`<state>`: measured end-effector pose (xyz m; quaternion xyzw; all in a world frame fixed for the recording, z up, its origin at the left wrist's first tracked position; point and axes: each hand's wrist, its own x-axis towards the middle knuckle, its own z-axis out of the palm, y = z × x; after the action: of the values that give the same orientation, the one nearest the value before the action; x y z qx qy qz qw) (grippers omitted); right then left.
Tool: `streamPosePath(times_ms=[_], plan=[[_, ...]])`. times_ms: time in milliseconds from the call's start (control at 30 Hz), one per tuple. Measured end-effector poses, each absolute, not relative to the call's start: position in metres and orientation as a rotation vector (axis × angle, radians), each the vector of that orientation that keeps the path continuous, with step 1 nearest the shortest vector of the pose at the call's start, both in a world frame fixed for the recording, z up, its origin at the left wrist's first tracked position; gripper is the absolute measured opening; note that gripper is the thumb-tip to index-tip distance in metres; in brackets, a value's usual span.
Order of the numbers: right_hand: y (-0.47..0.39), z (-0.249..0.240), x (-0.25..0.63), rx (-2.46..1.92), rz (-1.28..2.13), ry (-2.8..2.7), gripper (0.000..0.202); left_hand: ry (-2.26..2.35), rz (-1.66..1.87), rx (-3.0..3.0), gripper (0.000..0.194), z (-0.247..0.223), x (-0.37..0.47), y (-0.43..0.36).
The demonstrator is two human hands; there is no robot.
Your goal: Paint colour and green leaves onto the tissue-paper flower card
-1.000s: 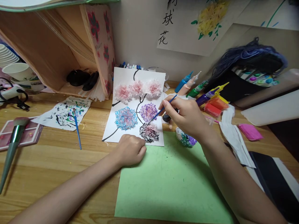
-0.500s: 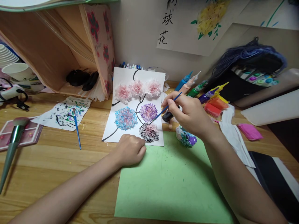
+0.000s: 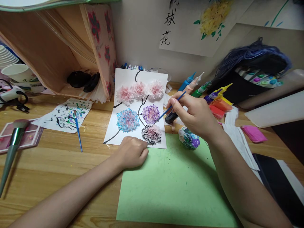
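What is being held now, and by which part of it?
The right hand holds a blue paintbrush near mid-handle; the left hand is curled, with nothing visible in it.

The left hand (image 3: 133, 152) is curled into a loose fist, knuckles up; the right hand (image 3: 191, 114) pinches thumb against fingers, its forearm slanting from the near right.

wall sheet (image 3: 187, 38): 球, 花 | top character (image 3: 175, 3): cut off | cup print (image 3: 37, 86): illegible
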<state>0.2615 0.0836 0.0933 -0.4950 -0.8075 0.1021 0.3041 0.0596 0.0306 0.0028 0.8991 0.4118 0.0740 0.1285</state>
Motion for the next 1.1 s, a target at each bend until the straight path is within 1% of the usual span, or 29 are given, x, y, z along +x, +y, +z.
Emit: streamPosePath(times_ms=[167,300,400,867,1100], plan=[[0.078,0.106,0.264,-1.198,0.22,-1.908,0.027,1.196,0.218,2.617,0.027,0.004,0.06,0.031],[0.075,0.123,0.274,-1.116,0.061,-1.605,0.034,1.203,0.213,2.613,0.027,0.004,0.06,0.031],[0.077,0.132,0.286,-1.1,-0.005,-1.511,0.036,1.215,0.222,2.604,0.027,0.003,0.059,0.031],[0.089,0.121,0.3,-1.167,-0.038,-1.746,0.031,1.261,0.207,2.62,0.024,0.0,0.057,0.029],[0.091,0.12,0.302,-1.164,0.042,-1.687,0.033,1.264,0.23,2.638,0.024,-0.002,0.057,0.029]])
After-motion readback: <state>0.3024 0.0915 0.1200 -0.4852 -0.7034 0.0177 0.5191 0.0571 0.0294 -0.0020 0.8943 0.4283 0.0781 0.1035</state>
